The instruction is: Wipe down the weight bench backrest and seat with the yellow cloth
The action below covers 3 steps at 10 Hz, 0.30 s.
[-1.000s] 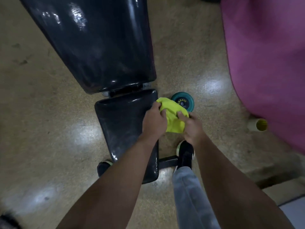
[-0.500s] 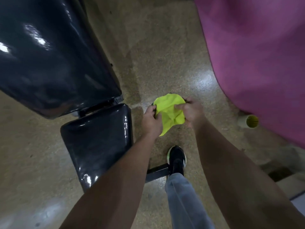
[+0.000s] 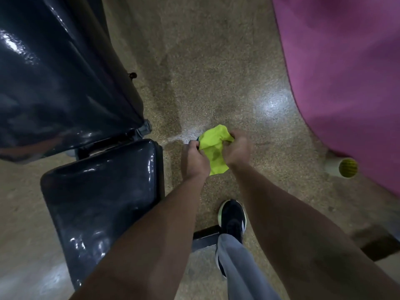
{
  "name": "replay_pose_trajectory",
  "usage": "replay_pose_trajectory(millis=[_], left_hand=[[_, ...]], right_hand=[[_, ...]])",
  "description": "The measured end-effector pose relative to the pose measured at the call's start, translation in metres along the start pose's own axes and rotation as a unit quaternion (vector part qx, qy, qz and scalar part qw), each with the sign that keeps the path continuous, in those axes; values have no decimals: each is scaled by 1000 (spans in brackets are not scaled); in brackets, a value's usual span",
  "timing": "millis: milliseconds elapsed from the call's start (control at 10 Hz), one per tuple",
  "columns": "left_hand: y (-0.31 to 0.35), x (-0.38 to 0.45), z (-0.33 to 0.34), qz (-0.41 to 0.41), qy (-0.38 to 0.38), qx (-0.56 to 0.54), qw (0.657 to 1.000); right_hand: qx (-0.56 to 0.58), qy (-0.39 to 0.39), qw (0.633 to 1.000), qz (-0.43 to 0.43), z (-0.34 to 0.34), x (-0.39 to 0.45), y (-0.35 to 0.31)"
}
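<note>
A crumpled yellow cloth (image 3: 214,150) hangs in the air over the floor, held between both hands. My left hand (image 3: 193,160) grips its left edge and my right hand (image 3: 237,149) grips its right edge. The glossy black bench seat (image 3: 97,195) lies to the left of my hands, apart from the cloth. Above it, at the upper left, rises the black backrest (image 3: 56,72). My left forearm crosses the seat's near right corner.
A pink wall or mat (image 3: 346,72) fills the right side. A pale tube with a yellow end (image 3: 342,167) lies on the floor beside it. My black shoe (image 3: 232,219) stands next to the bench's foot bar (image 3: 204,238). Speckled floor (image 3: 216,72) stretches ahead.
The view has shifted right, so the bench now sits further left. Both hands carried the cloth off the seat's edge to over the floor, and the teal wheel is now hidden behind it.
</note>
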State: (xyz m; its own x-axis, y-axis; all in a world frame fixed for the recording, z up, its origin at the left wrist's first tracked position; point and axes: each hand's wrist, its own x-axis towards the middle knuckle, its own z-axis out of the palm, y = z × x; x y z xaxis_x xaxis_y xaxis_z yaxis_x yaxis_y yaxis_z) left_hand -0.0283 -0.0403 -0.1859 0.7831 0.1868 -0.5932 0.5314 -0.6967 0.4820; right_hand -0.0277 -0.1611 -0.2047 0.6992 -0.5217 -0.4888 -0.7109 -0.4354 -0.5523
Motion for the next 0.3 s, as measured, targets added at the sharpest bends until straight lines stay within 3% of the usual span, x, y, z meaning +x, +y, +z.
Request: replay_pose_trajectory(millis=[100,200,300], left_hand=[[3,-1,0,4,-1,39,999],[14,-8,-13,-27,-29,84,996],[27,-11,-32,-3,-67,65,996]], right_hand=[[-106,-18,994,-25,1,-1,3],[-236,-91,967,-10,-12,-1,-10],[-283,-118,952,-18,-29,-4,-40]])
